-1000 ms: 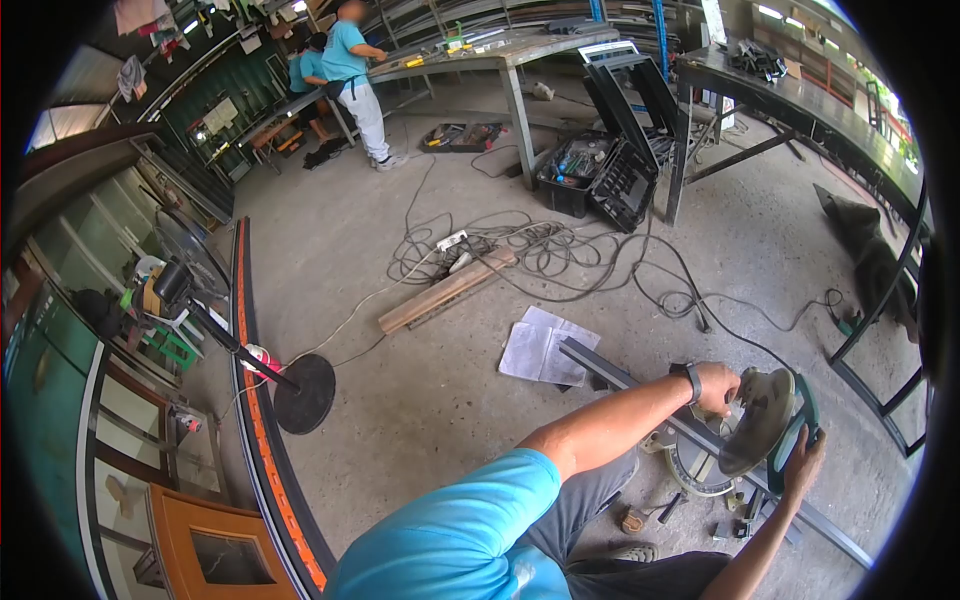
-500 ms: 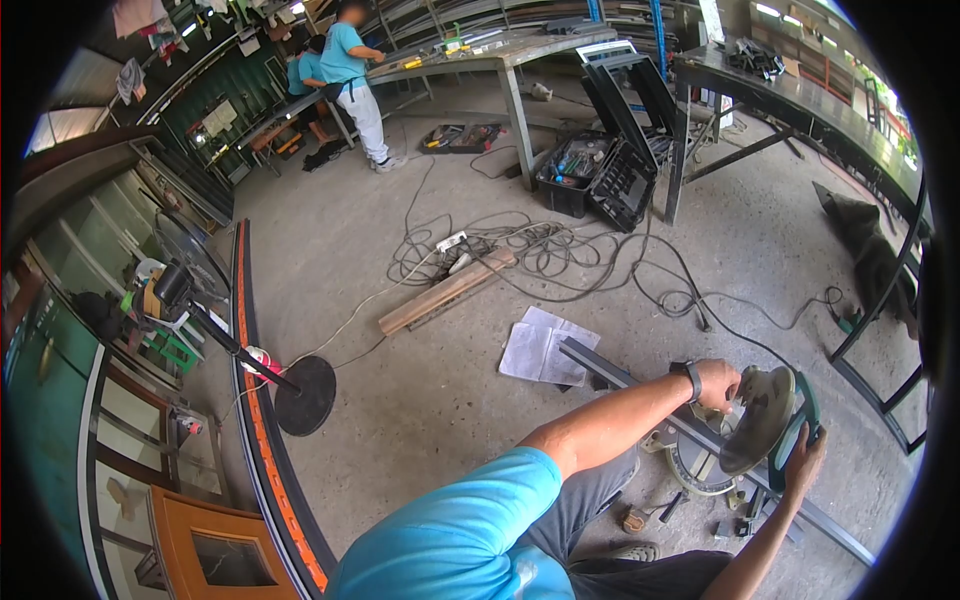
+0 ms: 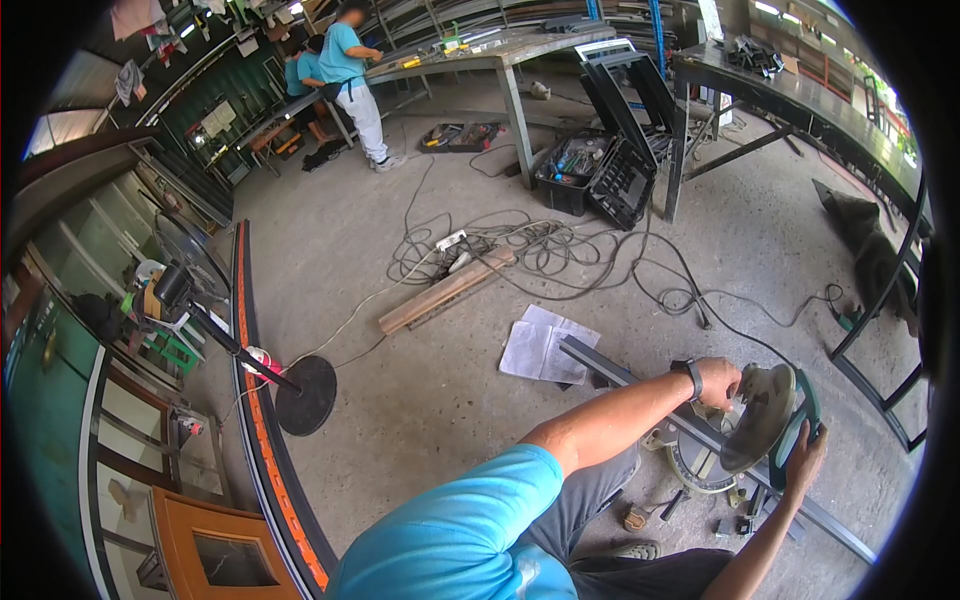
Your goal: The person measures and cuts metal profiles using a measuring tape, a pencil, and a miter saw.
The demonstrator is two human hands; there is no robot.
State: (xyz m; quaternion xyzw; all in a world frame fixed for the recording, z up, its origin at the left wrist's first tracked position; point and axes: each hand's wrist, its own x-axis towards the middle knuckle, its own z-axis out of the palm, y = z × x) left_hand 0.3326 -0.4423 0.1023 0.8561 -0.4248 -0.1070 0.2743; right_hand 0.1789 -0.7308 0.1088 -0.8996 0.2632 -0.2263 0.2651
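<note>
A miter saw with a round metal blade guard [image 3: 757,420] and a green body stands on the floor at the lower right. My right hand [image 3: 804,458] is wrapped round its green saw handle [image 3: 788,440]. Beside the guard is my left hand [image 3: 716,383], a dark watch [image 3: 687,378] on its wrist. Its fingers are curled, and what they grip is hidden. A long grey metal profile [image 3: 598,364] runs under my left forearm and across the saw base [image 3: 697,470], coming out at the lower right [image 3: 838,530].
Paper sheets [image 3: 545,345] lie beyond the profile's far end. Small offcuts [image 3: 740,520] are scattered by my foot. Farther off are tangled cables [image 3: 560,250], a wooden board [image 3: 440,292], an open toolbox [image 3: 575,170] and a fan stand [image 3: 305,395]. Other people [image 3: 350,70] stand at a workbench [image 3: 480,55].
</note>
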